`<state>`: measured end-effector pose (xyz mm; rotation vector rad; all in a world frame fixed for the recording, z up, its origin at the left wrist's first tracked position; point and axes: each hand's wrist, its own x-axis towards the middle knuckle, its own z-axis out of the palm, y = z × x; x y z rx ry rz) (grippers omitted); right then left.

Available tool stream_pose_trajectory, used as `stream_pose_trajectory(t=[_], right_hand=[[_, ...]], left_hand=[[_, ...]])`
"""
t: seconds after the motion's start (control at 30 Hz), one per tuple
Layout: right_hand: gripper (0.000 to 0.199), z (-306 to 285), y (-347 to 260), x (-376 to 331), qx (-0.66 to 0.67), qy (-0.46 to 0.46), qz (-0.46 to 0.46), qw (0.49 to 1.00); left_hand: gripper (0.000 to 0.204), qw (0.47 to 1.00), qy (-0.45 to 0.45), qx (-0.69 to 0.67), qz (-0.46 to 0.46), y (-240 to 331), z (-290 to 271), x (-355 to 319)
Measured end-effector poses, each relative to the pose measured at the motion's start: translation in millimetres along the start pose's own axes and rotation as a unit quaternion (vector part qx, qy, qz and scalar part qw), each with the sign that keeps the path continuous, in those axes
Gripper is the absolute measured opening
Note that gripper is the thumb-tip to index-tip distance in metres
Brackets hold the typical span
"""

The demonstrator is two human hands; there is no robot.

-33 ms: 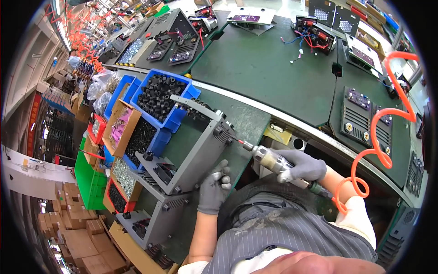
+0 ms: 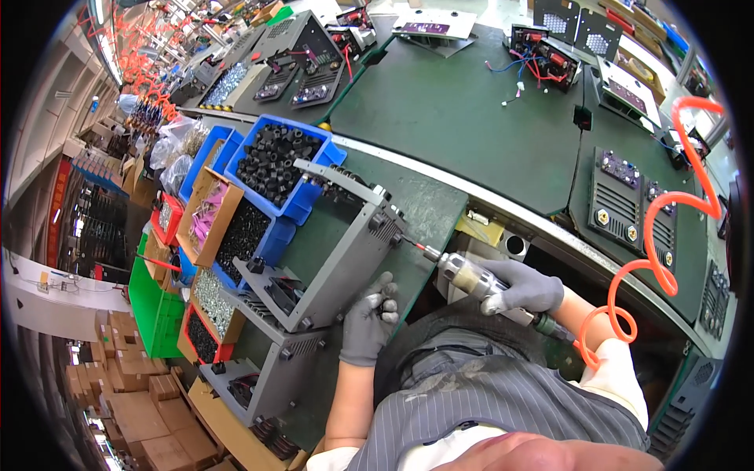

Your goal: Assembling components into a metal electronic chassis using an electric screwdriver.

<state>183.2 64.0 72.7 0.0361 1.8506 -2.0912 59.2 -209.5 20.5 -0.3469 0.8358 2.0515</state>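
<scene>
My right hand (image 2: 525, 287), in a grey glove, is closed round a power screwdriver (image 2: 470, 279) with an orange coiled hose at its rear. Its thin bit points left at the near upper corner of an open grey metal casing (image 2: 345, 263); whether the tip touches a screw there is too small to tell. My left hand (image 2: 369, 320), also gloved, rests beside the casing's near side with fingers curled up; anything inside them is hidden. Under and behind that casing stands a second grey casing (image 2: 287, 369), with dark fan-like parts within.
Blue bins (image 2: 297, 206) of black plastic parts stand left of the casings, beside a cardboard box (image 2: 187, 228) of pink pieces and a green crate (image 2: 149, 302). The orange hose (image 2: 646, 228) hangs at right. Vented panels with circuit boards (image 2: 616, 206) lie on the green bench (image 2: 463, 118).
The screwdriver has shifted very slightly right, back from the casing's corner. My left hand and the casings look the same.
</scene>
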Motion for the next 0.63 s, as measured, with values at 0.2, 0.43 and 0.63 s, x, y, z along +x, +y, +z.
stream_pose_trajectory(t=[0.2,0.43,0.63], right_hand=[[0.065,9.3,54.8,0.6,-0.015,0.006,0.087,0.996],[0.062,14.1,53.4,-1.7,0.081,0.041,0.063,0.994],[0.078,22.8,42.6,-0.9,0.105,-0.01,0.039,0.994]], left_hand=[[0.032,0.996,-0.088,-0.005,-0.028,6.3,-14.8,0.0],[0.035,0.977,0.004,0.196,0.087,0.5,13.2,11.8],[0.034,0.993,-0.006,0.089,0.073,-2.8,12.5,14.3]])
